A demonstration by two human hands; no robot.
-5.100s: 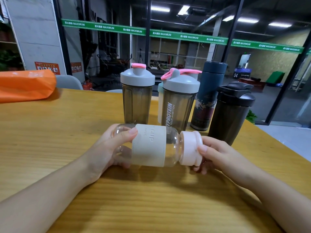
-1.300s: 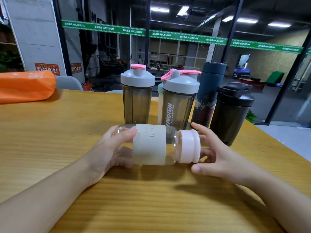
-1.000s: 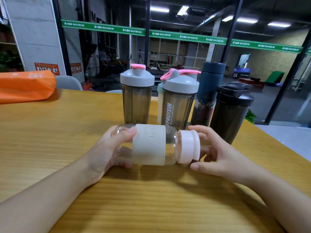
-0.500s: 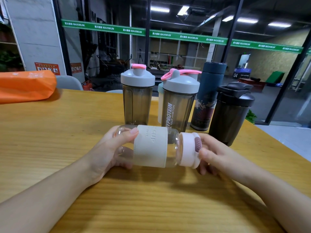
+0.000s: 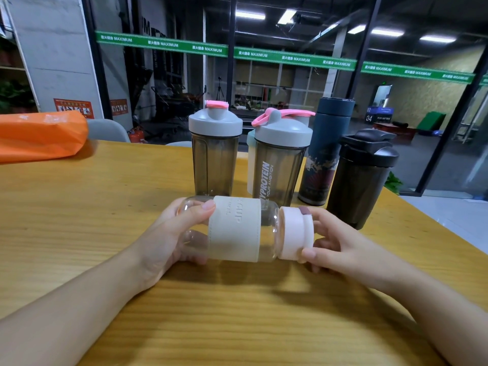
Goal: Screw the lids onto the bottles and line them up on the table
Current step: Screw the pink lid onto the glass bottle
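Observation:
A clear glass bottle (image 5: 235,231) with a pale sleeve lies sideways just above the wooden table (image 5: 79,220). My left hand (image 5: 171,239) grips its base end. A pink lid (image 5: 295,233) sits on the bottle's mouth, and my right hand (image 5: 332,247) grips that lid with thumb and fingers curled round it. Behind stand a grey-lidded shaker (image 5: 215,151), a second grey-lidded shaker (image 5: 280,157) with a pink loop, a dark blue flask (image 5: 327,151) and a black shaker (image 5: 365,178), all capped and upright.
A pale bottle (image 5: 250,165) is mostly hidden behind the second shaker. An orange bag (image 5: 39,136) lies at the table's far left edge. A grey chair back (image 5: 108,130) stands beyond it. The table's right edge runs diagonally past the black shaker.
My right hand let go of the pink lid, took hold again and turned it; a dark tab on the lid has come round to the top. The left hand stayed still.

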